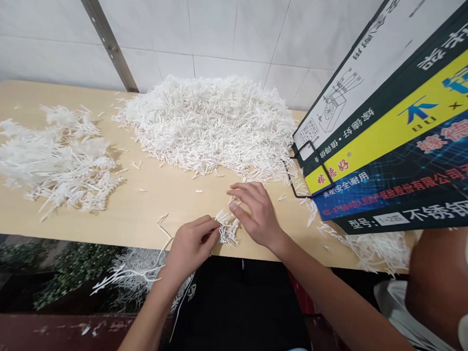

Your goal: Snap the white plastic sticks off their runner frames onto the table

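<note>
Left hand (194,244): thumb and forefinger drawn nearly together at the small cluster (229,231) of white pieces; whether a piece is pinched between them cannot be made out. Right hand (257,213): partly open, fingers curved, thumb apart, at the cluster's other side; any contact at its fingertips is unclear. The cluster lies at the near edge of the tabletop (150,213), between the hands.

Large heap (216,124): beyond the hands, near the tiled wall (227,20); single pieces indistinct. Loose pile (63,162): to the left, partly blurred. White branching strands (125,276): below the near edge, partly hidden by the left forearm. Printed box (395,132): right side, cut off by the frame, covering part of another pile (382,249). Another person's limb (440,285), lower right, is cut off.
</note>
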Tool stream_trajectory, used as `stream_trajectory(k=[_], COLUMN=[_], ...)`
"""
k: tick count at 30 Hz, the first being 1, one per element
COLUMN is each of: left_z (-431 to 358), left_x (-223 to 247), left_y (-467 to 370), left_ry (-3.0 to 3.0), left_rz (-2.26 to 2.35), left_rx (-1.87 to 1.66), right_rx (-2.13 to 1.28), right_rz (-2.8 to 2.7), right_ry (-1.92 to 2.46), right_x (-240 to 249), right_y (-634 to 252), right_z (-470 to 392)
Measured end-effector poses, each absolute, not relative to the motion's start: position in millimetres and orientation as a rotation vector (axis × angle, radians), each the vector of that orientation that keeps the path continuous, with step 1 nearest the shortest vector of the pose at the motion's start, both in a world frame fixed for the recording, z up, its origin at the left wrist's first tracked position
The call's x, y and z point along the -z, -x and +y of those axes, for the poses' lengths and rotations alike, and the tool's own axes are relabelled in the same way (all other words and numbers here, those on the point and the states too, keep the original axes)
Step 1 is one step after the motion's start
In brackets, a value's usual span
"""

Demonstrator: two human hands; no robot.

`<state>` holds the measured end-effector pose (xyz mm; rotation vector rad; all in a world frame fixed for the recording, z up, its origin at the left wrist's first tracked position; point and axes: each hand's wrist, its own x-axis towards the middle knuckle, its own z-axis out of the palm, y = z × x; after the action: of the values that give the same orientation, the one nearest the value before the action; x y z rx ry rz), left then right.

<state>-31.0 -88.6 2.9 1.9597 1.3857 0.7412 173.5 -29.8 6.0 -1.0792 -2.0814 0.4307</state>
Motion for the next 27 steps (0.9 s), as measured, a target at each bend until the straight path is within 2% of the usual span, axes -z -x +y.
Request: stream_trajectory(k=[4,7,10,16,20,22,27], left_z=[-88,-88,-87,-86,-88,-88,-87], left_x=[1,2,1,1,6,8,8], left_y=[29,30,32,31,31,32,34], left_ry=[-1.944,-1.956,-1.962,-1.975,-2.075,-2.098,-2.099], left_rz=[1.435,1.417,1.410,1.396,1.400,1.382,1.355], left_rx=[-0.746,-0.708,-0.682,-0.704,-0.731,-0.734,-0.702], right_rx=[-0.576,-0.702,-0.643,-0.321,-0.522,-0.634,-0.735], right_rz=[-2.185,-1.817,-1.459,-2.022,-2.329,-2.222,-1.440], right_ry=[0.893,0.971,1.124,1.096,0.721,0.692,1.066], right_x=[1,9,11,-1,3,7,11], right_y=[-176,-185,-192,-178,-172,-177,-196], right_z=[-26,-17,-11,-21,-24,-22,-11])
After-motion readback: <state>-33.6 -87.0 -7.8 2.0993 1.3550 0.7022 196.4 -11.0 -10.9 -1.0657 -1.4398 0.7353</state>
